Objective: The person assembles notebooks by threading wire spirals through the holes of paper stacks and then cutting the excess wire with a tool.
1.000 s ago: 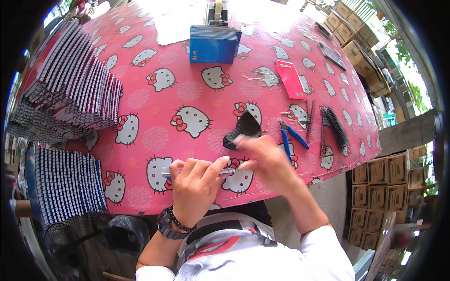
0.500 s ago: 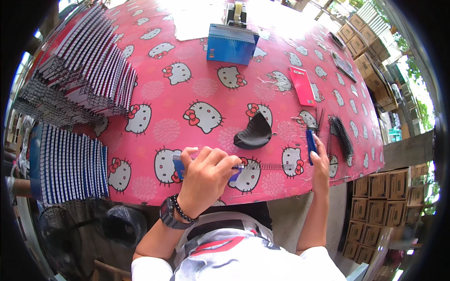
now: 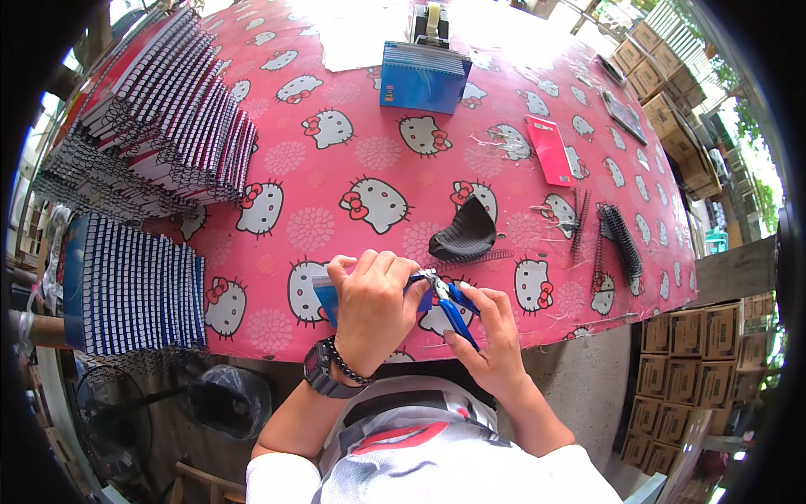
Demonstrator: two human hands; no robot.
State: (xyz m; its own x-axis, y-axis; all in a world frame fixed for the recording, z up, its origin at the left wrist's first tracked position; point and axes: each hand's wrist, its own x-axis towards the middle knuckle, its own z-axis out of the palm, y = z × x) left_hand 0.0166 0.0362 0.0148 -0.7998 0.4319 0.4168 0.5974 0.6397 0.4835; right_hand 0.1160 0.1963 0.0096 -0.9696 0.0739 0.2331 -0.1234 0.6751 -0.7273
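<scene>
At the near edge of the table, my left hand [image 3: 375, 298] is closed over a small blue notebook [image 3: 324, 294], hiding much of it. A thin wire coil [image 3: 487, 256] sticks out to the right from beside the notebook. My right hand [image 3: 495, 340] grips blue-handled pliers [image 3: 456, 317], whose jaws touch the notebook's right end, near my left fingertips. Whether the jaws are closed on the wire is too small to tell. Just beyond lies a black curved holder [image 3: 467, 233].
Tall stacks of spiral notebooks [image 3: 168, 109] stand on the left, with blue ones [image 3: 138, 286] nearer. More blue notebooks [image 3: 424, 80] stand at the back by a tape dispenser [image 3: 430, 23]. Loose black coils [image 3: 620, 248] and a red card [image 3: 550, 151] lie on the right.
My right hand has brought the pliers left from the right side of the table to the notebook's end. The protruding coil now angles up to the right. My left hand keeps its hold.
</scene>
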